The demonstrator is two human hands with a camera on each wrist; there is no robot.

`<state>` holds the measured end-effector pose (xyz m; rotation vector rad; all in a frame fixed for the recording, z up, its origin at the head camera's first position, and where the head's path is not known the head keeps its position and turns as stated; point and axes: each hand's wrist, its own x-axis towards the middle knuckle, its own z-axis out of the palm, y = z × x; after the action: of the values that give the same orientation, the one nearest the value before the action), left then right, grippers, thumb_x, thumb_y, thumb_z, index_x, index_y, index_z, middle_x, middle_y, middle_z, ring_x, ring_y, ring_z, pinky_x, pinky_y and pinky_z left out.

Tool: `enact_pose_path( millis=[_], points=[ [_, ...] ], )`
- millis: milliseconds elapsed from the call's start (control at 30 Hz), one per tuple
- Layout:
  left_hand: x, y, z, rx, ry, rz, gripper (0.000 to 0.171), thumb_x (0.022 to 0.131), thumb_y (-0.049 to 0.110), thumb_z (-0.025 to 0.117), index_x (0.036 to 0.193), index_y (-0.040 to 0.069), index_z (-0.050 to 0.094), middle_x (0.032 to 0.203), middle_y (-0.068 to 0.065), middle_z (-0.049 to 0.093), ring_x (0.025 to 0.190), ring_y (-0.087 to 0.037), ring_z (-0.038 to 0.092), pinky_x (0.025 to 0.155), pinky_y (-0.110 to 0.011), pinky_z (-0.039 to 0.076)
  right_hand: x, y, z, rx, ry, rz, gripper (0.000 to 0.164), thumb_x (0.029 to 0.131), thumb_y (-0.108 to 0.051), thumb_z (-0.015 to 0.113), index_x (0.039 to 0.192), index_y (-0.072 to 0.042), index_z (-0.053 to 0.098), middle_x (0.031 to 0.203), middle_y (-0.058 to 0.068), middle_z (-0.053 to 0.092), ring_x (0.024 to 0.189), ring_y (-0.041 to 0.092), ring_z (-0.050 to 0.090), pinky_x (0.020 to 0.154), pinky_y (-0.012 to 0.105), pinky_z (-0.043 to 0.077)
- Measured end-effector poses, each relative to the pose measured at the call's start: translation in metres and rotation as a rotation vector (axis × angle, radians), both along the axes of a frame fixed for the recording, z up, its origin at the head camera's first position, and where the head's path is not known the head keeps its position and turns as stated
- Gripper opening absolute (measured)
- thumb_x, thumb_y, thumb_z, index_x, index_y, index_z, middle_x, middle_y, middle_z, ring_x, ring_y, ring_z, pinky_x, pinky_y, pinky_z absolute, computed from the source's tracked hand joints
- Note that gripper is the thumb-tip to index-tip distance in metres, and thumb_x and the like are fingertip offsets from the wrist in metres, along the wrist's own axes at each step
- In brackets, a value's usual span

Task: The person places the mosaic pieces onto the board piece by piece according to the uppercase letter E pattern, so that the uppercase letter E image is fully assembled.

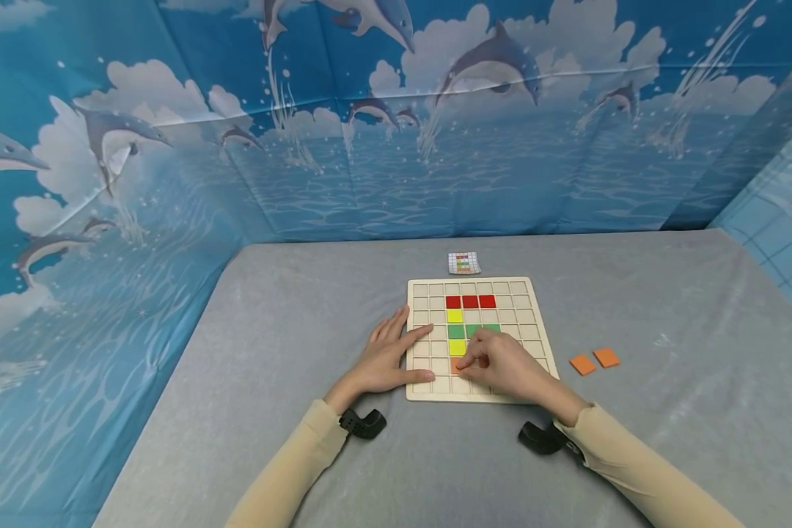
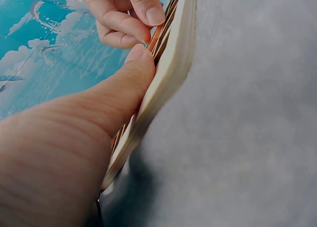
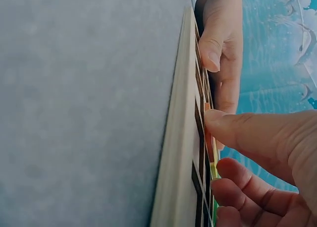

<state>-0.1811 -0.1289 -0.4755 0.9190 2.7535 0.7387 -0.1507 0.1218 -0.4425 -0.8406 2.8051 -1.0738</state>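
Note:
A pale wooden grid board (image 1: 438, 389) lies on the grey table. My left hand (image 1: 380, 361) rests with spread fingers over its left edge, thumb and a finger on the squares. At the board's lower part, my right hand (image 1: 501, 364) holds an orange tile (image 1: 455, 364) at thumb and fingertips; this tile sits in or right at a square. Above it in the same column are a yellow tile (image 1: 457, 347), a green tile (image 1: 456, 331), another yellow tile (image 1: 455, 315) and a red tile (image 1: 453, 302). The red and green rows extend rightward. My right hand hides some squares.
Two loose orange tiles, a nearer one (image 1: 582, 364) and a farther one (image 1: 606, 357), lie right of the board. A small pattern card (image 1: 463, 263) lies beyond its far edge. A dolphin-print curtain (image 1: 396, 176) hangs behind the table (image 1: 303, 293).

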Motion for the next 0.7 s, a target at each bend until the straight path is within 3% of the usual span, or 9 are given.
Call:
enact_pose_path(
  millis=[267,433,533,700],
  points=[
    [0.0,0.0,-0.001,-0.003,-0.006,0.001,0.081,0.083,0.059,0.063,0.151,0.031,0.028,0.158,-0.011,-0.003,0.143,-0.022,-0.005,0.111,-0.045,0.001,0.006,0.013,0.003,0.044,0.012,0.028,0.013,0.076,-0.015,0.081,0.088,-0.017,0.077,0.076,-0.012,0.055,0.062,0.007,0.044,0.055,0.025,0.039],
    [0.0,0.0,-0.001,0.005,0.002,-0.005,0.081,0.083,0.057,0.064,0.151,0.029,0.029,0.158,-0.012,-0.003,0.143,-0.024,-0.005,0.111,-0.046,0.001,0.01,0.035,-0.002,-0.047,0.061,0.015,0.014,0.077,-0.011,0.08,0.089,-0.017,0.076,0.077,-0.014,0.057,0.062,0.004,0.046,0.054,0.022,0.041],
    [0.0,0.0,-0.002,0.006,0.005,-0.008,0.081,0.083,0.057,0.064,0.151,0.029,0.029,0.158,-0.012,-0.003,0.143,-0.024,-0.005,0.111,-0.046,0.001,0.011,0.052,-0.003,-0.104,0.087,-0.007,0.014,0.078,-0.007,0.079,0.088,-0.016,0.075,0.078,-0.013,0.057,0.062,0.005,0.047,0.053,0.022,0.042],
    [0.0,-0.001,-0.002,0.003,0.006,-0.005,0.081,0.084,0.057,0.063,0.151,0.029,0.028,0.158,-0.011,-0.003,0.143,-0.023,-0.005,0.111,-0.045,0.001,0.013,0.085,0.003,-0.068,0.063,-0.087,0.011,0.081,-0.008,0.076,0.091,-0.013,0.074,0.077,-0.01,0.055,0.061,0.006,0.047,0.051,0.023,0.04]
  ],
)
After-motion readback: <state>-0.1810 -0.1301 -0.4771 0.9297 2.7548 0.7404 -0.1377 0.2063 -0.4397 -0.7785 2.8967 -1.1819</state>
